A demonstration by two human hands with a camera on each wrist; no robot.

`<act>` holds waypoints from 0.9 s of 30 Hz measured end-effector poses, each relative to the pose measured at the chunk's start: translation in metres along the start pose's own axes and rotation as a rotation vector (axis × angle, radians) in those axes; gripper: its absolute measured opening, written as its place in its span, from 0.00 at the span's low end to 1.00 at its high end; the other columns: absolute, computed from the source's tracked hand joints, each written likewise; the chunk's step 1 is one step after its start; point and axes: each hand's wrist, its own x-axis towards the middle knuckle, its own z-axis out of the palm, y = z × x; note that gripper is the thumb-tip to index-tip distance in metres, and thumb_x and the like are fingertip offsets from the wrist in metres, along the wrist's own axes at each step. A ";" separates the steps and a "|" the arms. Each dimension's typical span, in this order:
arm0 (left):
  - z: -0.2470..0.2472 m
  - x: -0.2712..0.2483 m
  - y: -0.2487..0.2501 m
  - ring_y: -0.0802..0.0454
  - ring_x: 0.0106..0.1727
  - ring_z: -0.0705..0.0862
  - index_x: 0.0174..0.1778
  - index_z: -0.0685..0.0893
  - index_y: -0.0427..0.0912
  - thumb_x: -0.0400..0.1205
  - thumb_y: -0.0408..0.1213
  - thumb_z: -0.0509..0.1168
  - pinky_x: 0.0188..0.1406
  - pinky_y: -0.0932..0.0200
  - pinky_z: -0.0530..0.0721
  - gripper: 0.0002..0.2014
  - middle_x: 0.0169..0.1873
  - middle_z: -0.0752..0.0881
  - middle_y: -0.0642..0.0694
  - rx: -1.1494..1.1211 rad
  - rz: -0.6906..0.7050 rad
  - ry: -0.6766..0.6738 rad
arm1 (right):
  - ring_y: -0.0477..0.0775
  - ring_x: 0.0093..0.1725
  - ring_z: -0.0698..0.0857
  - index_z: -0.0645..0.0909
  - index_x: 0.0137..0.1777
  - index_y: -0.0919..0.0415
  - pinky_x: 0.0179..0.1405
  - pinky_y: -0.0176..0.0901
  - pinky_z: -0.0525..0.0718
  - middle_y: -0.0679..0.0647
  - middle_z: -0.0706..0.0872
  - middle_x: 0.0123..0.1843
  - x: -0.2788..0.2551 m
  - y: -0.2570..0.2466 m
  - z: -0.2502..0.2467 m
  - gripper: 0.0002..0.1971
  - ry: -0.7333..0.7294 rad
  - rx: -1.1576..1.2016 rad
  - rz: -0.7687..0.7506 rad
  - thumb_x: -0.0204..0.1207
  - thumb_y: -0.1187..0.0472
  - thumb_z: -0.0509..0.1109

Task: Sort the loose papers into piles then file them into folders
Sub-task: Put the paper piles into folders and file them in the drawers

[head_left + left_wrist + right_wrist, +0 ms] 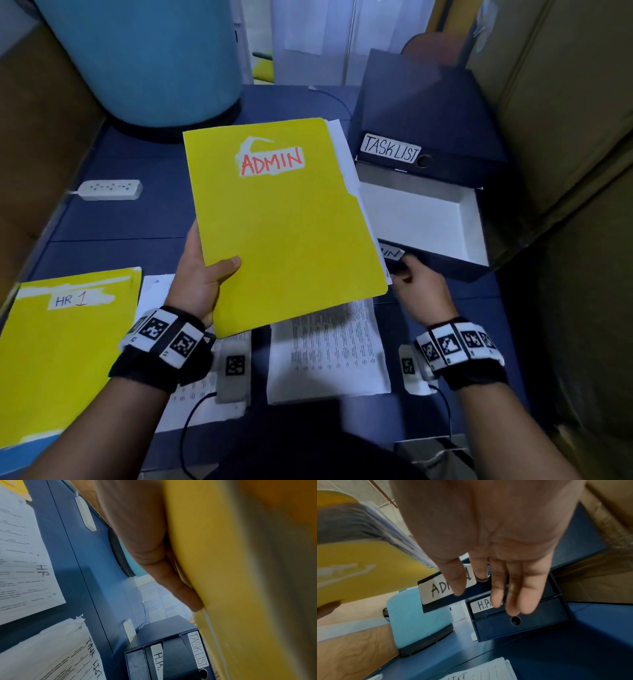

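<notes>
My left hand (210,274) holds a yellow folder labelled ADMIN (287,222) off the table by its lower left edge, thumb on the cover and fingers underneath (171,577). White sheets stick out along the folder's right side. My right hand (416,282) is at the front wall of a pulled-out dark blue drawer (445,269) labelled ADMIN (436,589). Its index finger hooks at the front, its thumb lies over the label, and the other fingers are straight (513,588). The drawer's white inside shows nothing in it.
The drawer unit (421,102) also has TASK LIST (390,148) and H.R. (481,605) drawers. A yellow HR 1 folder (65,342) and printed sheets (329,349) lie near me. A power strip (109,189), blue drum (147,58) and cardboard boxes (565,102) surround the table.
</notes>
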 end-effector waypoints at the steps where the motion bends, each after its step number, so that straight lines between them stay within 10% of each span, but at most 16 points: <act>1: -0.001 0.000 0.000 0.42 0.65 0.83 0.79 0.65 0.51 0.78 0.15 0.60 0.59 0.38 0.82 0.37 0.68 0.81 0.45 0.002 -0.001 -0.012 | 0.63 0.57 0.85 0.79 0.64 0.61 0.46 0.42 0.73 0.60 0.89 0.55 -0.007 0.003 0.003 0.16 -0.007 -0.001 -0.007 0.80 0.56 0.70; 6: 0.005 0.002 0.005 0.41 0.65 0.83 0.78 0.66 0.53 0.78 0.16 0.61 0.59 0.37 0.82 0.37 0.67 0.82 0.45 0.016 -0.003 -0.062 | 0.60 0.60 0.85 0.82 0.66 0.51 0.53 0.45 0.78 0.53 0.89 0.55 -0.029 0.008 -0.012 0.19 0.065 0.090 0.015 0.80 0.44 0.68; 10: 0.032 0.004 0.011 0.46 0.60 0.86 0.78 0.66 0.54 0.78 0.15 0.60 0.50 0.48 0.88 0.37 0.64 0.84 0.48 0.005 -0.020 -0.136 | 0.56 0.41 0.88 0.80 0.60 0.41 0.40 0.54 0.89 0.54 0.89 0.49 -0.057 0.001 -0.035 0.36 0.031 0.779 -0.041 0.59 0.19 0.67; 14: 0.070 0.001 0.015 0.49 0.57 0.87 0.79 0.64 0.55 0.78 0.15 0.61 0.46 0.53 0.89 0.39 0.64 0.84 0.49 0.059 -0.053 -0.250 | 0.53 0.39 0.85 0.68 0.73 0.40 0.23 0.45 0.85 0.51 0.87 0.48 -0.076 0.002 -0.040 0.37 -0.090 1.005 -0.051 0.65 0.39 0.79; 17: 0.095 -0.003 0.015 0.44 0.62 0.85 0.80 0.62 0.55 0.78 0.17 0.62 0.55 0.45 0.86 0.39 0.66 0.83 0.48 0.106 -0.096 -0.373 | 0.48 0.32 0.84 0.70 0.71 0.49 0.18 0.38 0.74 0.43 0.89 0.47 -0.085 0.020 -0.048 0.24 0.025 1.090 -0.013 0.75 0.59 0.67; 24: 0.148 -0.006 0.008 0.44 0.54 0.88 0.71 0.63 0.60 0.81 0.17 0.58 0.52 0.49 0.88 0.34 0.56 0.89 0.49 -0.003 -0.291 -0.566 | 0.43 0.19 0.75 0.77 0.63 0.58 0.12 0.30 0.68 0.54 0.80 0.40 -0.081 0.059 -0.066 0.11 0.216 1.216 0.205 0.85 0.67 0.59; 27: 0.152 0.000 0.001 0.44 0.73 0.76 0.79 0.63 0.54 0.73 0.27 0.72 0.70 0.45 0.78 0.41 0.72 0.78 0.43 0.063 -0.315 -0.552 | 0.45 0.17 0.73 0.78 0.57 0.55 0.13 0.29 0.67 0.55 0.79 0.38 -0.065 0.058 -0.071 0.09 0.290 1.222 0.247 0.86 0.67 0.58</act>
